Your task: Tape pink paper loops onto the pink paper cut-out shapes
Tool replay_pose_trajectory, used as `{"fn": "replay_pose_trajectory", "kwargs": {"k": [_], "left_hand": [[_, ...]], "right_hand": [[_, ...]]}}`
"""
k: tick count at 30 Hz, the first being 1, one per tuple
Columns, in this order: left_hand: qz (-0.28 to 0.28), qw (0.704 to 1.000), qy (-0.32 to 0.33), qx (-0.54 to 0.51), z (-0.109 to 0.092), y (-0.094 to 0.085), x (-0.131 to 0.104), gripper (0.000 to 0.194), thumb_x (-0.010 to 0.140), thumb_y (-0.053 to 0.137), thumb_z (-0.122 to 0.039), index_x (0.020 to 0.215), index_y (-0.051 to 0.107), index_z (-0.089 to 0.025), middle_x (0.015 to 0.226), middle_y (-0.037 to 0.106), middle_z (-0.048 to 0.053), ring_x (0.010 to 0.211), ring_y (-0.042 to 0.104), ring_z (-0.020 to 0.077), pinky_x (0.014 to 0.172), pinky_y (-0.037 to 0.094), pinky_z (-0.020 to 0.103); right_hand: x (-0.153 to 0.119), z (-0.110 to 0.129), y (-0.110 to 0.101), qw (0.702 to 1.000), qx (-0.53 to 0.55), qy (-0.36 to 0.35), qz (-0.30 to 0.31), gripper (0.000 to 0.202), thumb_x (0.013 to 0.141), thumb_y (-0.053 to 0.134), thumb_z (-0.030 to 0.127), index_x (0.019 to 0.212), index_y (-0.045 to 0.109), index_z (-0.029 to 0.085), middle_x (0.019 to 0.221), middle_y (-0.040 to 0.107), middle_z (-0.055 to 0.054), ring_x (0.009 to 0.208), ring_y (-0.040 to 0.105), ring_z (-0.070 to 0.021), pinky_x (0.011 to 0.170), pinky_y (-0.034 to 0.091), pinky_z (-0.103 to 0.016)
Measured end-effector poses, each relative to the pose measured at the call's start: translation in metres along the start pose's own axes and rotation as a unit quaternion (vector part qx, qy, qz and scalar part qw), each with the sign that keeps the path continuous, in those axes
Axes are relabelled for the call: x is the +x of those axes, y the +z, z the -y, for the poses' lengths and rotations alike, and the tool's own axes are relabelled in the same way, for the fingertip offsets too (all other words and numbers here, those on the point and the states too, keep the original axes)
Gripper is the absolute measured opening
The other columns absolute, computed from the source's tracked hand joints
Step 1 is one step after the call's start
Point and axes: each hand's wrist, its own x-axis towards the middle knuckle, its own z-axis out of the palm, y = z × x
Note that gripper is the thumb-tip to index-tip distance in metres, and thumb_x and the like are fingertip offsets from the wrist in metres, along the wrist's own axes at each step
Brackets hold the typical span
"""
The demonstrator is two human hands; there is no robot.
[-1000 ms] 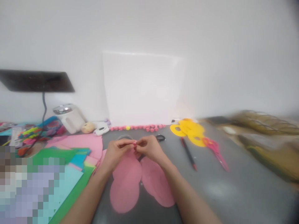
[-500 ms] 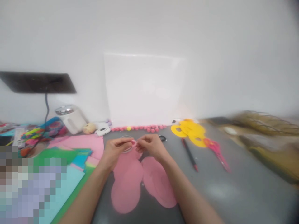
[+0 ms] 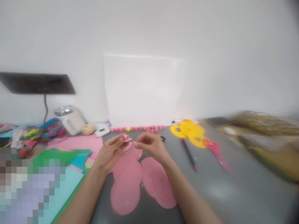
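Note:
My left hand is closed in a pinch on a small rolled strip of pink paper. A thin clear ring, which looks like a roll of tape, shows just beside those fingertips; whether the hand also grips it I cannot tell. My right hand is closed too, thumb and fingers pressed together at the ring's right side, and anything between them is too small to make out. Overlapping pink paper circles lie under and in front of my hands, with more pink circles by my right forearm.
Small pink paper rolls line the foot of a white board. To the right lie yellow paper rings, pink scissors and a dark pen. Coloured sheets cover the left, below a white appliance.
My left hand has tilted so the pink roll shows more plainly and higher. The clear ring stands out more between my hands, and my fingertips have moved slightly apart.

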Motion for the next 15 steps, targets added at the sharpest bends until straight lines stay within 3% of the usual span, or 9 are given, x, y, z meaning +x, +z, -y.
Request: {"fn": "replay_pose_trajectory", "kwargs": {"k": [3,9,15], "left_hand": [[0.010,1.000,-0.010,0.000,0.001,0.001,-0.001,0.017,0.060,0.080,-0.021,0.074,0.073,-0.014,0.079,0.071,0.002,0.079,0.064,0.0137,0.080,0.049,0.024],[0.010,1.000,-0.024,0.018,0.003,0.003,-0.001,0.021,0.060,0.080,-0.023,0.076,0.074,-0.012,0.078,0.071,0.004,0.080,0.063,0.0149,0.081,0.049,0.025],[0.008,0.999,-0.021,0.031,0.004,0.002,-0.001,0.019,0.062,0.079,-0.023,0.077,0.074,-0.014,0.081,0.071,0.004,0.081,0.062,0.0146,0.078,0.049,0.025]], "right_hand": [[0.001,-0.004,0.005,0.998,-0.023,-0.052,-0.037,0.022,0.063,0.075,0.027,0.077,0.061,0.018,0.078,0.064,-0.001,0.071,0.062,-0.0134,0.064,0.052,-0.025],[-0.001,-0.007,0.011,0.979,-0.095,-0.170,-0.064,0.001,0.075,0.065,0.020,0.075,0.065,0.020,0.075,0.065,-0.001,0.071,0.061,-0.0134,0.064,0.053,-0.025],[0.002,-0.013,0.012,0.933,-0.218,-0.277,-0.071,0.010,0.082,0.055,0.015,0.078,0.062,0.020,0.080,0.061,-0.004,0.077,0.057,-0.0143,0.063,0.051,-0.025]]}}
